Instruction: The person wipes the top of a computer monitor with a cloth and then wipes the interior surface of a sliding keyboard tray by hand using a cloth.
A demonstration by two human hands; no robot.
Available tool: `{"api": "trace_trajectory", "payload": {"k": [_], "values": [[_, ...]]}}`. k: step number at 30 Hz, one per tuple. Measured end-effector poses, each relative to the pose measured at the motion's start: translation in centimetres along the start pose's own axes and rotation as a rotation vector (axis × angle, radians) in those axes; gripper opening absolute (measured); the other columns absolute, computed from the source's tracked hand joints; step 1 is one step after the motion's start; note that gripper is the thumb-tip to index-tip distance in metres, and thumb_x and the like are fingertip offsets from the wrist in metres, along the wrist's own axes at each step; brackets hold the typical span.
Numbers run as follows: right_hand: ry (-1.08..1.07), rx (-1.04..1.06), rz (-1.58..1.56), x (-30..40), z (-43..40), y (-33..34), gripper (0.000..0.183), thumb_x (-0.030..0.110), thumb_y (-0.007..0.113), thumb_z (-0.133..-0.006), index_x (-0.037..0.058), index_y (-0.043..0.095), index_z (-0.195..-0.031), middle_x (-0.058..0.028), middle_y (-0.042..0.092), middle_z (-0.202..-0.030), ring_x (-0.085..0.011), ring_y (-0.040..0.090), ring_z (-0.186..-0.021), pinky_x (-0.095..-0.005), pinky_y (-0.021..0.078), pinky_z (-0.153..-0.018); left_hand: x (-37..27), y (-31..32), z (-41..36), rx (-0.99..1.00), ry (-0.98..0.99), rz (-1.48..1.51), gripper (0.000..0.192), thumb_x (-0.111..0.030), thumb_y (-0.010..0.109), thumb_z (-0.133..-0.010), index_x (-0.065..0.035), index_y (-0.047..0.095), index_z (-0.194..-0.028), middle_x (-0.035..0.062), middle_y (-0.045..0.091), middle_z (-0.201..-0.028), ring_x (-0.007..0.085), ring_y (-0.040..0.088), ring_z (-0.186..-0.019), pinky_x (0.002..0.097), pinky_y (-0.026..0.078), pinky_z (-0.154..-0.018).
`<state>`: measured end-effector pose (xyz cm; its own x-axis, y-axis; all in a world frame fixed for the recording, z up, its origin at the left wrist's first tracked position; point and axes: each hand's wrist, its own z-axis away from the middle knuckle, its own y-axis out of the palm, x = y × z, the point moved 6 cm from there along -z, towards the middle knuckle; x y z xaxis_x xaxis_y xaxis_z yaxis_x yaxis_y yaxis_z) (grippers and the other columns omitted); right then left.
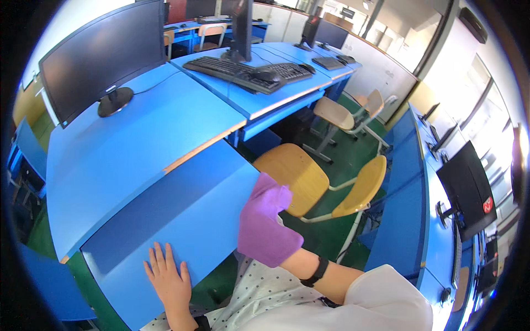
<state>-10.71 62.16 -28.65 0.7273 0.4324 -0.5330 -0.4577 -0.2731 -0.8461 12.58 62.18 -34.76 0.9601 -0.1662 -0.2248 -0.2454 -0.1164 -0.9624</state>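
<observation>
My left hand [167, 278] lies flat with its fingers apart on a blue pull-out keyboard shelf [207, 198], below the blue desktop [165, 116]. A purple cloth [269, 223] drapes over my right hand at the shelf's right edge and hides the hand and its fingers, so its grip cannot be seen. Above the cloth, the bare forearm wears a black band. On the desktop stands a black monitor [105, 58] on a round base, with a thin cable running off to the right.
A yellow wooden chair [296, 178] stands close to the right of the cloth, with a paler chair [334, 112] behind it. Black keyboards [232, 72] and a mouse [266, 75] lie on the adjoining desk. Along the right side runs another row of blue desks with monitors [468, 190].
</observation>
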Motion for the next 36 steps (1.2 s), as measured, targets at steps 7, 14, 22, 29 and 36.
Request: {"api": "trace_trajectory", "payload": {"k": [7,14,22,29,36], "values": [[-0.185,0.141,-0.026,0.0,-1.5,0.6,0.008,0.020,0.066,-0.069,0.0138,0.072,-0.071,-0.0041,0.063,-0.067,-0.0259,0.062,-0.067,-0.0414,0.0502,-0.062,-0.1,-0.5,0.3,-0.014,0.011,0.024,0.057,-0.024,0.058,-0.089,-0.0051,0.046,-0.142,0.0168,0.036,-0.153,0.0361,0.029,-0.143,0.0544,0.016,-0.118],[-0.100,-0.006,-0.074,0.2,-0.3,-0.8,0.015,0.022,0.065,-0.072,0.0090,0.073,-0.074,-0.0114,0.065,-0.071,-0.0296,0.064,-0.072,-0.0419,0.0500,-0.066,-0.5,-0.7,-0.1,-0.046,0.037,0.058,0.056,-0.027,0.059,-0.089,-0.0063,0.048,-0.140,0.0171,0.039,-0.151,0.0359,0.032,-0.141,0.0545,0.018,-0.117],[-0.287,0.225,0.082,1.5,-1.7,-0.1,0.014,0.026,0.063,-0.070,0.0140,0.070,-0.068,-0.0073,0.062,-0.066,-0.0271,0.062,-0.068,-0.0432,0.0456,-0.070,0.4,-0.5,0.1,-0.079,0.017,0.061,0.056,-0.031,0.060,-0.089,-0.0084,0.050,-0.139,0.0165,0.040,-0.151,0.0353,0.033,-0.141,0.0554,0.019,-0.117],[-0.282,0.312,0.046,0.9,-2.9,-0.5,0.017,0.025,0.063,-0.071,0.0122,0.074,-0.075,-0.0095,0.066,-0.072,-0.0311,0.065,-0.072,-0.0481,0.0504,-0.070,0.0,-0.6,0.0,-0.065,0.024,0.065,0.057,-0.032,0.060,-0.090,-0.0100,0.049,-0.141,0.0156,0.039,-0.152,0.0338,0.032,-0.142,0.0550,0.018,-0.117],[-0.166,-0.040,0.199,0.7,-0.9,-1.5,0.011,0.026,0.064,-0.067,0.0175,0.070,-0.064,-0.0038,0.060,-0.062,-0.0265,0.059,-0.062,-0.0429,0.0442,-0.055,-0.1,-0.3,0.1,-0.041,0.036,0.084,0.057,-0.030,0.060,-0.090,-0.0084,0.048,-0.141,0.0157,0.038,-0.152,0.0344,0.032,-0.142,0.0545,0.017,-0.118]]}}
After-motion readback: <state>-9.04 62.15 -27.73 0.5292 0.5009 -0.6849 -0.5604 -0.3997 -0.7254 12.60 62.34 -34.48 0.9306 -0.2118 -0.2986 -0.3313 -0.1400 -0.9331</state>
